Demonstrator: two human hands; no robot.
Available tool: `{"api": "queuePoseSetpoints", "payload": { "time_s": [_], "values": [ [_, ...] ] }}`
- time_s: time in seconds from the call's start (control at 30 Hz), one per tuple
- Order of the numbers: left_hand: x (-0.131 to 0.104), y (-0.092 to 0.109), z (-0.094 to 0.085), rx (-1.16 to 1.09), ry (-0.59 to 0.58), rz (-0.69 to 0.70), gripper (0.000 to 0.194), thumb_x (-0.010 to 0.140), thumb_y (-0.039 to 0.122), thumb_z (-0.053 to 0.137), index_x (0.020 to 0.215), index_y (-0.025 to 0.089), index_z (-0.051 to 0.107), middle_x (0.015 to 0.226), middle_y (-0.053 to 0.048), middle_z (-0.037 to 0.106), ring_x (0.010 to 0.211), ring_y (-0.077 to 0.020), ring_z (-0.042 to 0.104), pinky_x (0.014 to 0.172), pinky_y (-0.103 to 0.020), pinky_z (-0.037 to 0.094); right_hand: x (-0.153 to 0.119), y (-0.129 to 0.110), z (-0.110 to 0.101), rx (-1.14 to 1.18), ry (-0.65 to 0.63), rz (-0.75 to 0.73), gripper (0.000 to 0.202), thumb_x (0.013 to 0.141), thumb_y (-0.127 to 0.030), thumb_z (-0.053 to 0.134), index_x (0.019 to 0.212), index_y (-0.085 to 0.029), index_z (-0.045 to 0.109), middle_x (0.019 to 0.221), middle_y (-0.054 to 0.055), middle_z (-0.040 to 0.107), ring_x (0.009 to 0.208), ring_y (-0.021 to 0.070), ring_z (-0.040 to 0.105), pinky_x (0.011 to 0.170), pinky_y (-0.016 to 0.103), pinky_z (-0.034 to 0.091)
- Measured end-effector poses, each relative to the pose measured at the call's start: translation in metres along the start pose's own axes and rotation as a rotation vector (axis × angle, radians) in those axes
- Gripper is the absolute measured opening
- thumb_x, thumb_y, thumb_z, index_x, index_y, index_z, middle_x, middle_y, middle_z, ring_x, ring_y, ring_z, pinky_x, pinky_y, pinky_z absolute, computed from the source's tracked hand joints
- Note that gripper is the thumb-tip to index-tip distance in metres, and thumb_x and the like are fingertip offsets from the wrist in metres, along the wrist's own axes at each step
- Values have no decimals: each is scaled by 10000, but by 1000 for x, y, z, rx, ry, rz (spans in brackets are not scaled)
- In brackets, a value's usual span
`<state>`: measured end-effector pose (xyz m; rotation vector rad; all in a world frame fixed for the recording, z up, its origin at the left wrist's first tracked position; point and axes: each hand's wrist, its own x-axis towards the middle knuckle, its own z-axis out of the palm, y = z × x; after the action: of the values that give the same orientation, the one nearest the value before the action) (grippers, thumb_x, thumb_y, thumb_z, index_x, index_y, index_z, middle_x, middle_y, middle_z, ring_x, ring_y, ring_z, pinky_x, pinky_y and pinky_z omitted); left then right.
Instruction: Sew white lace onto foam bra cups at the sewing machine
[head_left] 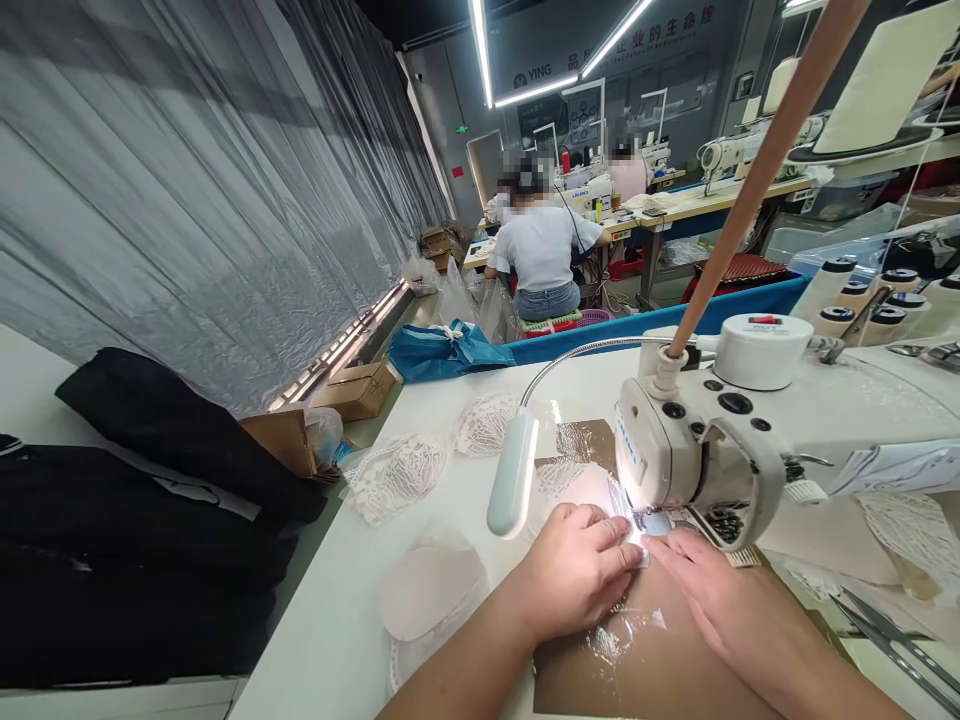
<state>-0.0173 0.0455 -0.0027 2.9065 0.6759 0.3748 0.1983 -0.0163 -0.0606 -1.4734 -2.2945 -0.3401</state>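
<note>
A pale lace fabric piece (581, 488) lies beneath the head of a white sewing machine (652, 450), lit by its lamp. My left hand (581, 565) presses down on the near edge of this fabric, fingers curled and close together. From the other side, my right hand (701, 580) reaches in with its fingertips together at the fabric edge beside the needle area. Both hands are closed on the piece; my fingers partly hide the edge. The needle tip is too small to make out. A brown sheet (645, 660) lies under my hands.
Lace cups (401, 475) and a beige oval piece (431, 590) lie left on the white table (322, 630). A bendable lamp (514, 475) hangs near my left hand. Scissors (892, 640) rest at right. Thread cones (825, 290) stand behind the machine. A person (544, 250) sits ahead.
</note>
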Motion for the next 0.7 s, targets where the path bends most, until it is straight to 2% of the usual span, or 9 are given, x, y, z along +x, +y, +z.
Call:
{"api": "queuePoseSetpoints", "payload": {
  "time_s": [0.1,0.2,0.33,0.5,0.7],
  "values": [
    [-1,0,-1,25,-6,14,256,988,286,432,1129,205,629,1152,-57,664,972,-211,549,836,-354,417,-1,3,-1,-30,-23,-46,536,796,-27,368,1192,-204,682,912,63,764,635,178,717,504,271,548],
    [-1,0,-1,42,11,29,256,986,282,433,1120,197,633,1182,-61,655,998,-215,548,828,-352,414,2,2,-9,44,-18,-64,539,788,-21,369,1183,-206,685,965,49,762,659,158,720,493,244,541],
    [-2,0,0,26,34,59,258,993,266,417,1116,181,627,1245,-40,640,1022,-204,546,836,-343,411,6,0,-17,79,-5,-81,511,791,-21,363,1123,-196,710,964,49,761,583,140,689,449,246,509],
    [-2,-1,6,4,56,20,246,994,256,425,1119,180,622,1195,-21,672,993,-192,555,848,-344,411,5,0,-10,26,-1,-75,493,810,-42,371,1137,-194,708,974,51,764,622,150,709,453,243,519],
    [0,-4,10,-11,109,-49,254,985,259,431,1139,186,619,1201,-47,666,1020,-219,548,873,-370,419,6,1,-6,-15,14,-82,497,826,-64,365,1164,-196,705,907,48,766,610,170,710,441,263,522]
  ]
}}
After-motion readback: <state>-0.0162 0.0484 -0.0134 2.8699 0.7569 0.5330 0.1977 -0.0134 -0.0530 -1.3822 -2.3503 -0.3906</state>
